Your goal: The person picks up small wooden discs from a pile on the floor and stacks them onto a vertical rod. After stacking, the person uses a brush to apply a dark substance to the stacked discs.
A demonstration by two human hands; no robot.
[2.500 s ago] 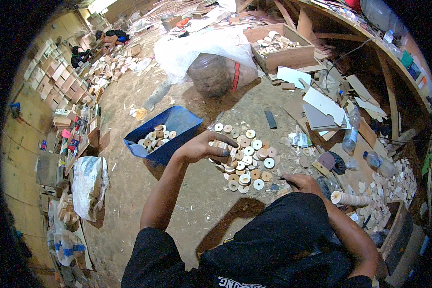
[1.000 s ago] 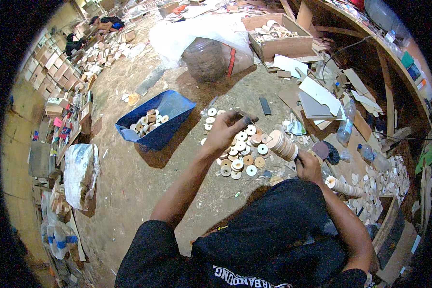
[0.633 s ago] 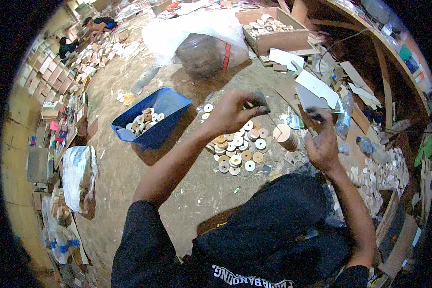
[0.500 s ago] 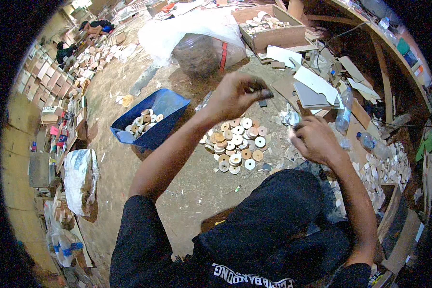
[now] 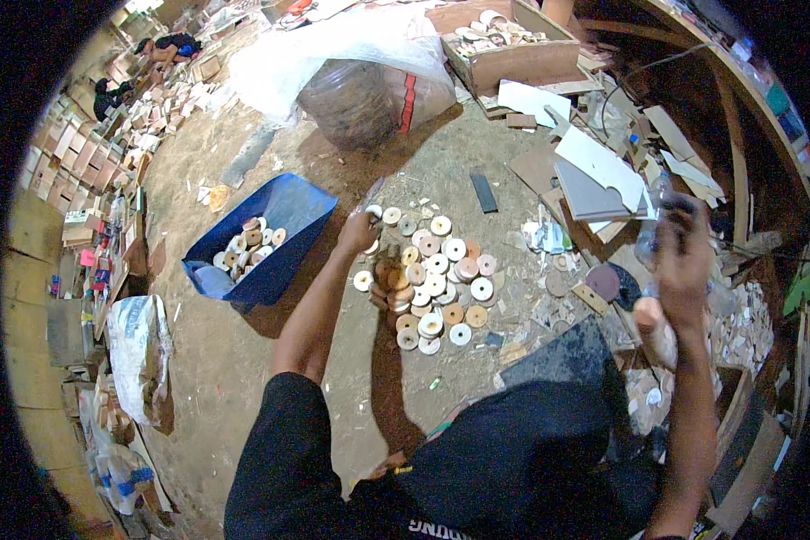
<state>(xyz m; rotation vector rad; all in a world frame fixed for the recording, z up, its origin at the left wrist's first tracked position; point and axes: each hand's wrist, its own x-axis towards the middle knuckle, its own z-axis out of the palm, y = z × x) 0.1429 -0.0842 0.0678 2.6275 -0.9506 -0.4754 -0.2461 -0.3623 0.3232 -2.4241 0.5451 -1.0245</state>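
Discs with centre holes, pale and brown, lie in a loose pile [image 5: 436, 270] on the floor in front of me. At the pile's far left edge is my left hand [image 5: 360, 232], its fingers closed on a small pale disc [image 5: 373, 212]. To its left sits a blue scoop-shaped container [image 5: 301, 211] with more discs inside. My right hand [image 5: 684, 256] is raised at the right, over scraps and plastic bottles. Motion smears its fingers, and whether it holds anything cannot be made out.
A dark flat strip [image 5: 483, 193] lies beyond the pile. White and grey boards [image 5: 594, 175] and a wooden crate of offcuts [image 5: 513, 63] stand at the far right. A large plastic-covered sack [image 5: 346, 99] is at the back. Two people [image 5: 166, 47] are at the far left.
My left hand has come down and left, from above the pile to a disc at its edge. My right hand has swung right, away from the scraps beside the pile.
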